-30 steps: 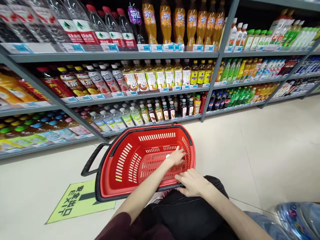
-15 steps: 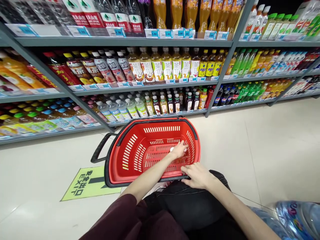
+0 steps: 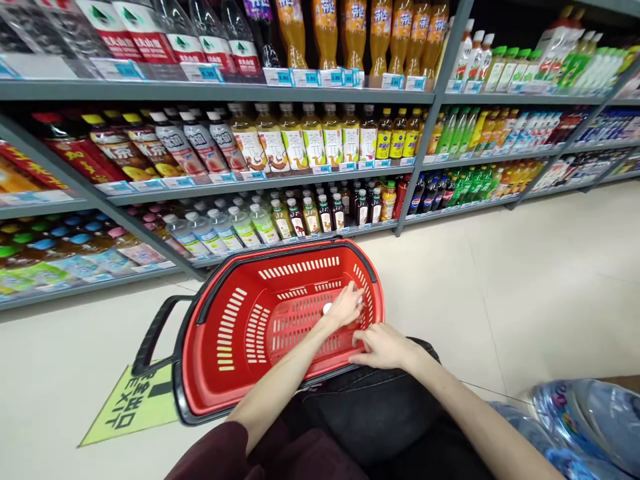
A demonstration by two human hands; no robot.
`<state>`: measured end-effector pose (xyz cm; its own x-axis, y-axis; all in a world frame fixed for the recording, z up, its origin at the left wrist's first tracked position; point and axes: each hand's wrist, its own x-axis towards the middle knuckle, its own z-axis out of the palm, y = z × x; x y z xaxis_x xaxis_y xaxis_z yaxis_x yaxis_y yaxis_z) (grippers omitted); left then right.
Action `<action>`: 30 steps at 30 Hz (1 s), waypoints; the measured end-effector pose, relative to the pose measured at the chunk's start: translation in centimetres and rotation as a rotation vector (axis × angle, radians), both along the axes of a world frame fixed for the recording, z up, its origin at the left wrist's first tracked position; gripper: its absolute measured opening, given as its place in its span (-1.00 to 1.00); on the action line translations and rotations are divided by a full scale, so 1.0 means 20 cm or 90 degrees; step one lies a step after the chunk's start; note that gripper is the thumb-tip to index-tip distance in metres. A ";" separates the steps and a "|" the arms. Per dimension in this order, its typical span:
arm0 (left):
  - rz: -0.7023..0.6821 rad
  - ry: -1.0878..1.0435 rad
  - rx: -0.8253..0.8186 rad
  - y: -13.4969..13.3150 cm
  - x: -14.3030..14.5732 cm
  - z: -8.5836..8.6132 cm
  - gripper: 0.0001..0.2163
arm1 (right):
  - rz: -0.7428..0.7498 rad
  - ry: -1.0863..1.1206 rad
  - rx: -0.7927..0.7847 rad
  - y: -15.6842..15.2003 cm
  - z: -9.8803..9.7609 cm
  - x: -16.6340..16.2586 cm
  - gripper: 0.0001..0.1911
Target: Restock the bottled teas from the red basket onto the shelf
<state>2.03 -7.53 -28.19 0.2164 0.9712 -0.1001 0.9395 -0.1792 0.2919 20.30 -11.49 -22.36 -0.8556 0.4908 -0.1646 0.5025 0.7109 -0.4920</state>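
Note:
A red plastic shopping basket (image 3: 235, 333) with a black rim sits tilted on the floor in front of my knees. My left hand (image 3: 345, 308) reaches down inside it near the right wall. Its fingers curl over a small object with a white tip that I cannot make out. My right hand (image 3: 383, 347) lies on the basket's near rim, fingers pressed over the edge. My dark trousers (image 3: 370, 413) fill the space just below the basket.
Long grey shelves (image 3: 260, 180) of bottled drinks run across the back, with bottles down to floor level. The basket's black pull handle (image 3: 153, 330) sticks out to the left over a green floor sticker (image 3: 125, 407). Wrapped packs of water bottles (image 3: 585, 420) lie at lower right.
The basket has shifted a little to the left in view and sits closer to me. My left hand stays low inside it and my right hand stays on the near rim.

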 end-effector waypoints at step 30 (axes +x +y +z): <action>-0.231 -0.248 0.498 -0.08 -0.13 1.22 -0.82 | -0.273 0.605 -0.412 0.08 -0.01 0.04 0.05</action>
<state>-0.65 -9.06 -3.83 0.3987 0.5995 0.6940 0.6499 -0.7186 0.2474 21.17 -9.85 -22.63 -0.5578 0.8213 0.1196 -0.1158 0.0657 -0.9911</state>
